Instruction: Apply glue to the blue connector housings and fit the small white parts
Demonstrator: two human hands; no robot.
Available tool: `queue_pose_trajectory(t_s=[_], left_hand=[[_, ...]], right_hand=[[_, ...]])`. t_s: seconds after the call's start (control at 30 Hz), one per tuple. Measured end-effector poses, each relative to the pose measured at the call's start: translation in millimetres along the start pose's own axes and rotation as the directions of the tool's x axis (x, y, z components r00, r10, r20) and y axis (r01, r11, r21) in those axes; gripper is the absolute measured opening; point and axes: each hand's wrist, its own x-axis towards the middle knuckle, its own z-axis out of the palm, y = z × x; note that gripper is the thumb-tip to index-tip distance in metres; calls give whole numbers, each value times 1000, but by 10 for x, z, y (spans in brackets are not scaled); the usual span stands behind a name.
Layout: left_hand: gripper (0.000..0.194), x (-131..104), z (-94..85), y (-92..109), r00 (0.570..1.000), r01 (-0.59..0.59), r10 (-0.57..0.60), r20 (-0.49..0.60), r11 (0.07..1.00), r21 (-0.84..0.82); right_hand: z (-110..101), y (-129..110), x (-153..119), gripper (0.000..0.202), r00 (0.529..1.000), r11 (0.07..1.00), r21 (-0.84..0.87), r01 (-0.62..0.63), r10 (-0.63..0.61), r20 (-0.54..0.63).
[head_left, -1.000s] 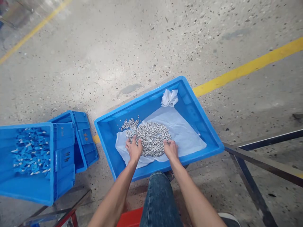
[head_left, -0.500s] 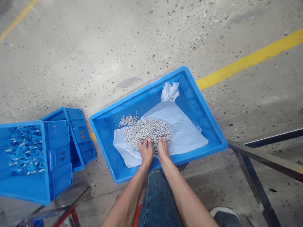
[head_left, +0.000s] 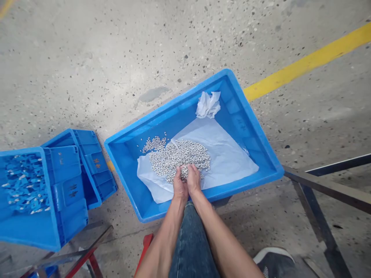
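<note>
A heap of small silvery parts point(head_left: 185, 152) lies on a white plastic sheet point(head_left: 228, 162) inside a large blue crate point(head_left: 176, 96). At the near edge of the heap, my left hand point(head_left: 180, 185) and my right hand point(head_left: 193, 179) are cupped side by side, wrists nearly touching. Between their curled fingers sit some of the parts; how many is hidden. A smaller patch of loose parts lies off the sheet, on the crate floor at the upper left. The exact kind of part is too small to tell.
A crumpled white wad point(head_left: 208, 104) rests in the crate's far corner. To the left stand a blue bin point(head_left: 66, 185) with blue pieces point(head_left: 26, 185) in it and another blue bin point(head_left: 97, 166) behind. A dark metal frame point(head_left: 327, 189) is at the right. A yellow line point(head_left: 307, 65) crosses the floor.
My hands have drawn together from a position slightly apart, cupping some parts between them. The view has shifted slightly.
</note>
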Motion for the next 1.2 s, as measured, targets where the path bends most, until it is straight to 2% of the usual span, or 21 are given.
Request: queue_pose_trajectory(t_s=[0.13, 0.2, 0.27, 0.4, 0.57, 0.67, 0.77, 0.93, 1.07, 1.2], left_hand=[[50, -96, 81, 154, 1000, 12, -9, 22, 993, -116], [45, -171, 149, 289, 999, 6, 0, 36, 987, -163], [42, -282, 240, 468, 998, -12, 24, 53, 978, -208], [41, -618, 475, 941, 989, -60, 95, 110, 957, -285], [42, -1230, 802, 1668, 959, -141, 217, 181, 922, -360], [42, -1698, 970, 2127, 936, -179, 282, 208, 895, -408], [39, -2258, 1081, 2560, 914, -203, 335, 231, 867, -456], [35, -3369, 1067, 3119, 872, -183, 388, 298, 824, -535], [38, -4307, 904, 3298, 838, -112, 369, 401, 836, -537], [39, -5170, 715, 3163, 794, -43, 315, 520, 882, -469]], right_hand=[[-60, -239, -210, 27, 996, 996, 17, 88, -88, -20], [-87, -423, -313, 22, 990, 989, 49, 136, -135, -27], [-123, -659, -409, 28, 983, 978, 97, 185, -183, -30], [-230, -1270, -628, 32, 959, 938, 205, 280, -280, -30], [-406, -2173, -1054, 32, 928, 873, 327, 361, -370, -36], [-521, -2747, -1416, 31, 907, 831, 391, 396, -419, -28], [-651, -3308, -1888, 30, 885, 795, 424, 435, -464, -37], [-889, -4050, -2928, 27, 837, 744, 415, 524, -539, -91], [-1093, -4297, -3860, 28, 804, 691, 424, 585, -563, -192], [-1357, -4221, -4743, 25, 770, 628, 446, 638, -539, -342]])
